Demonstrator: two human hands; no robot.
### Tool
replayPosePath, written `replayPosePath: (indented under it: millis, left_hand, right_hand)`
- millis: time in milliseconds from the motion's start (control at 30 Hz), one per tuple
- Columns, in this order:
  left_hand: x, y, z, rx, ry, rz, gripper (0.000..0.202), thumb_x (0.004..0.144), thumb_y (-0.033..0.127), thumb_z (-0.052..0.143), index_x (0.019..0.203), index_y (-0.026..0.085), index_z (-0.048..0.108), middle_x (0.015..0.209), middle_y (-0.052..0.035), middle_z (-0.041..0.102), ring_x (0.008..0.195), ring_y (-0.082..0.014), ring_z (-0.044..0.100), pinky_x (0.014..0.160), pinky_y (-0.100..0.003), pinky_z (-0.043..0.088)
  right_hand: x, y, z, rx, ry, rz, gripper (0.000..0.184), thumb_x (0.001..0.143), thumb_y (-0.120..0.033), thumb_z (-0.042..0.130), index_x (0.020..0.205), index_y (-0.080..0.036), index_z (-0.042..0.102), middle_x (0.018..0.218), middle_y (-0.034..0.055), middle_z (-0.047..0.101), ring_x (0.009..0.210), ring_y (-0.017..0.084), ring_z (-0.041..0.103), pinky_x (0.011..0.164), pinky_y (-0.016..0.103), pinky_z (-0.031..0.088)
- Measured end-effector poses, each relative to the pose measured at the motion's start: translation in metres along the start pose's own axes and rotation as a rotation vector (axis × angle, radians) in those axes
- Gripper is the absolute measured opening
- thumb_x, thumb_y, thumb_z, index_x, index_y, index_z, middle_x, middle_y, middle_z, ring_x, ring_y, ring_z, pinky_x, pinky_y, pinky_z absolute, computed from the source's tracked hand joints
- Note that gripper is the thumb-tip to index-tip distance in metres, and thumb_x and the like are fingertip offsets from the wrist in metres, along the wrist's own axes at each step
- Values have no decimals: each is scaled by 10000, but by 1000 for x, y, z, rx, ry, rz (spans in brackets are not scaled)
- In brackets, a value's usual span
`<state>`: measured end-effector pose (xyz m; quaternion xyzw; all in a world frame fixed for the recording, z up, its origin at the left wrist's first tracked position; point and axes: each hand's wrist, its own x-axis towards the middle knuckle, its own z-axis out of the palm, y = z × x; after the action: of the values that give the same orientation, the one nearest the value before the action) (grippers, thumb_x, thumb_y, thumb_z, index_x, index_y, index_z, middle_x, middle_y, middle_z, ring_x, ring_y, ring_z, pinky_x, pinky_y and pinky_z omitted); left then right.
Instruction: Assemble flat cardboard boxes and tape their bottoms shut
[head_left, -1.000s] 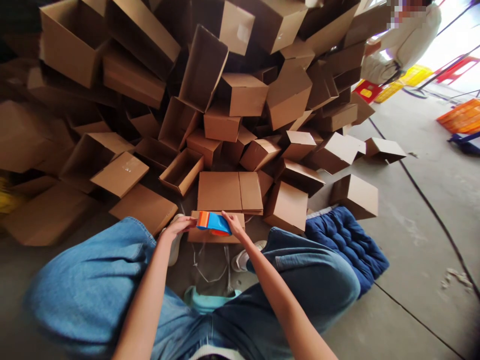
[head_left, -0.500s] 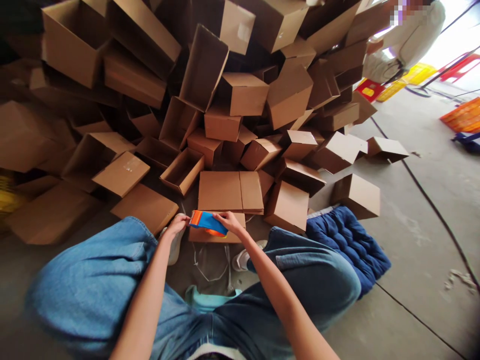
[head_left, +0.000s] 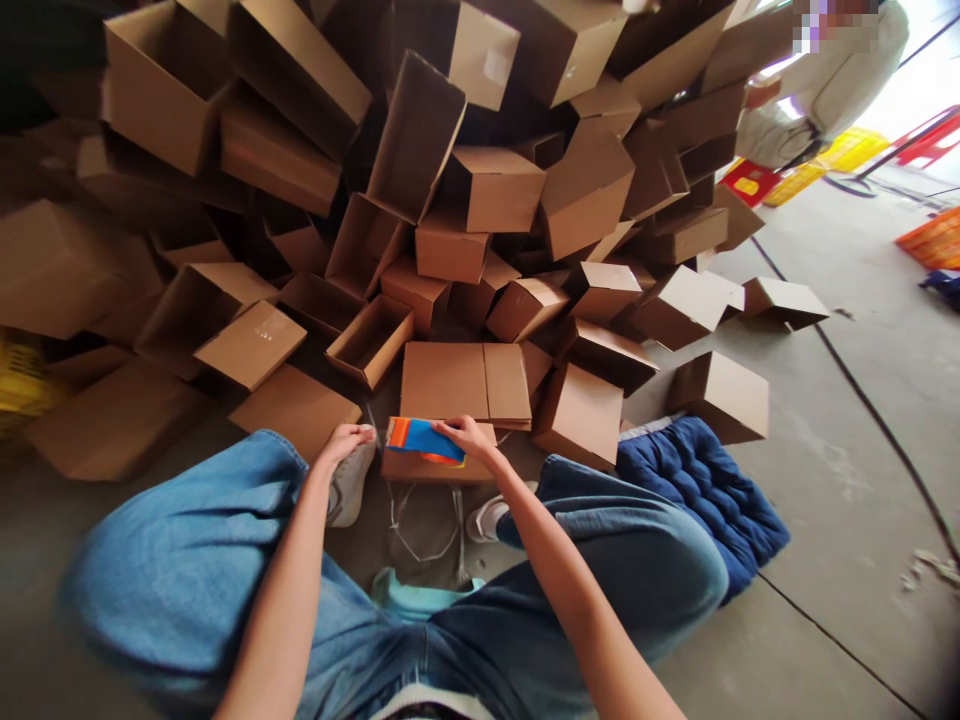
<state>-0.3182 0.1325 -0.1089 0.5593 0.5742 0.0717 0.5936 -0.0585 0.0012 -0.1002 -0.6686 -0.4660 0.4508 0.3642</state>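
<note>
A blue and orange tape dispenser (head_left: pixel 420 438) lies on top of a small cardboard box (head_left: pixel 435 468) on the floor between my feet. My right hand (head_left: pixel 469 435) is closed on the dispenser's right end. My left hand (head_left: pixel 345 440) hovers a short way left of the dispenser, above my white shoe (head_left: pixel 349 492). Its fingers are curled, and I cannot make out whether anything is in them. A folded flat carton (head_left: pixel 450 380) lies just beyond the small box.
A tall heap of open cardboard boxes (head_left: pixel 487 190) fills the space ahead and to the left. A blue cushion (head_left: pixel 697 490) lies by my right knee. Another person in white (head_left: pixel 825 80) crouches at the far right, near orange (head_left: pixel 934 235) and yellow crates.
My left hand has come off the dispenser's left end and drawn away to the left. The right hand keeps hold of the dispenser on the small box.
</note>
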Motion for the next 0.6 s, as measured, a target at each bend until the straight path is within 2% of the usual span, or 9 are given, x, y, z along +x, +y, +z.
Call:
replayPosePath:
  millis: [133, 267, 367, 467, 600]
  left_hand:
    - [2, -7, -21, -13, 36, -30, 398, 443, 487, 850, 554, 184, 617, 489, 36, 496, 513, -100, 395, 523, -235, 263]
    - [4, -15, -41, -18, 89, -54, 475, 497, 523, 878, 493, 203, 528, 439, 41, 446, 471, -90, 375, 490, -232, 255]
    - [5, -19, -53, -22, 72, -57, 473, 523, 523, 891, 511, 199, 546, 445, 36, 464, 460, -86, 378, 486, -224, 273]
    - [7, -21, -59, -14, 57, -57, 485, 502, 530, 907, 509, 195, 556, 458, 18, 510, 457, -86, 387, 483, -221, 286]
    - [6, -23, -62, 10, 82, -37, 478, 479, 558, 902, 520, 185, 606, 493, -8, 573, 472, -97, 409, 477, -232, 295]
  right_hand:
    - [-3, -1, -17, -41, 15, -1, 664, 742, -811, 610, 516, -196, 504, 530, -36, 314, 569, 97, 265, 520, 288, 158]
    - [-6, 4, -34, -74, 56, -3, 658, 751, -783, 626, 488, -210, 441, 523, -40, 281, 571, 96, 246, 526, 293, 150]
    - [-8, 12, -42, -94, 87, 7, 669, 762, -797, 587, 471, -227, 392, 510, -44, 252, 559, 97, 231, 522, 299, 145]
    - [-9, 18, -40, -118, 82, 6, 671, 748, -808, 590, 468, -228, 400, 508, -43, 264, 547, 96, 241, 516, 294, 158]
    - [-12, 22, -25, -159, 101, -15, 669, 762, -803, 578, 476, -223, 403, 527, -38, 269, 551, 97, 260, 522, 286, 181]
